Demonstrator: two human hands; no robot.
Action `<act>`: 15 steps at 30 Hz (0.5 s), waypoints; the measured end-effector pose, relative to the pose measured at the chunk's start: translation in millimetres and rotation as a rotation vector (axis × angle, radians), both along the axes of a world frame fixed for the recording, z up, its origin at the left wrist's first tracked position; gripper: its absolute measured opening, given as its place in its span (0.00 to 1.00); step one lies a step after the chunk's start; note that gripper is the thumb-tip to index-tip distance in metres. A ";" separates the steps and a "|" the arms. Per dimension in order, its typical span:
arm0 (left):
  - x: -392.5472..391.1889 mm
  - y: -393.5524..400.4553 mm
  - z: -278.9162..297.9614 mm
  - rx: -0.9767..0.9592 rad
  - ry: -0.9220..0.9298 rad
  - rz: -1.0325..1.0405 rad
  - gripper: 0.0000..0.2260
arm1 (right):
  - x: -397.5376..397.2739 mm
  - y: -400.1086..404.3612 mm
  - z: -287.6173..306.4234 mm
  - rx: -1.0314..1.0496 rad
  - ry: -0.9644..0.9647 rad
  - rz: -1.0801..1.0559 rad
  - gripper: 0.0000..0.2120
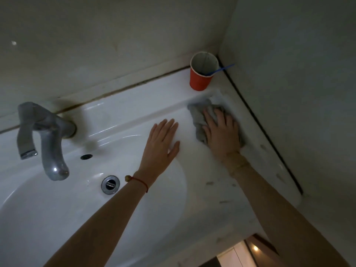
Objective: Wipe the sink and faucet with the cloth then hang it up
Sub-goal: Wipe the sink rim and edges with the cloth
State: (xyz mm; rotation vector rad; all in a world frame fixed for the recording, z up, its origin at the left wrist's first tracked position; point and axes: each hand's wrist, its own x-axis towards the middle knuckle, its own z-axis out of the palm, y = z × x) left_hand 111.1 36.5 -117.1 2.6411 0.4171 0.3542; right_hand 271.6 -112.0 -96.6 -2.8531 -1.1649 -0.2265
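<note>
Faucet at the sink's back-left, spout aimed down into the bowl; not being wiped yet by the look of it. Your left hand lies flat on the back ledge, fingers straight, holding nothing. Your right hand presses the cloth into the back-right corner, fingers spread over it. Cloth is bunched, long axis roughly front-to-back. Risk: a stroke toward the wall clips the red cup just behind and tips it.
</note>
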 end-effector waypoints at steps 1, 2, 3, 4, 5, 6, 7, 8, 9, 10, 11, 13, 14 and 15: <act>-0.1 0.3 0.1 0.001 -0.002 -0.002 0.24 | 6.4 9.0 1.1 -0.023 0.005 -0.037 0.26; 0.1 0.6 -0.2 0.002 -0.003 -0.006 0.24 | 5.8 11.8 1.1 -0.041 0.005 -0.054 0.26; -0.1 0.6 -0.6 0.005 -0.004 -0.007 0.24 | 0.2 8.1 1.1 -0.046 -0.011 -0.051 0.27; -0.4 0.4 -1.2 0.006 -0.006 -0.004 0.24 | -9.5 -1.7 0.6 -0.047 -0.024 -0.043 0.27; -0.3 0.0 -1.6 0.003 -0.009 0.002 0.24 | -21.5 -15.9 0.5 -0.042 -0.021 -0.036 0.27; -0.3 -0.3 -2.0 -0.003 -0.012 0.007 0.24 | -34.2 -31.9 1.2 -0.037 -0.012 -0.032 0.27; -0.1 -0.9 -2.2 -0.010 -0.016 0.010 0.24 | -44.5 -46.7 1.5 -0.038 -0.002 -0.029 0.27; -0.1 -1.4 -2.5 -0.015 -0.020 0.012 0.24 | -49.7 -56.0 1.6 -0.040 0.010 -0.026 0.28; 0.1 -2.0 -2.7 -0.016 -0.025 0.013 0.24 | -47.2 -56.5 2.1 -0.042 0.017 -0.019 0.28; 0.2 -2.0 -3.0 -0.015 -0.031 0.012 0.24 | -39.2 -48.6 3.1 -0.043 0.016 -0.013 0.29; 0.1 -1.4 -3.4 -0.014 -0.033 0.008 0.24 | -28.7 -35.1 2.2 -0.041 0.010 -0.010 0.29; -0.2 -0.9 -4.2 -0.009 -0.031 0.008 0.24 | -6.2 -1.3 3.7 -0.040 0.013 -0.027 0.29; -0.1 -0.8 -4.2 -0.003 -0.030 0.009 0.24 | 1.2 11.3 5.4 -0.027 0.031 -0.046 0.29; 0.1 -0.8 -4.4 0.003 -0.033 0.008 0.24 | 3.5 17.0 5.8 -0.014 0.047 -0.055 0.29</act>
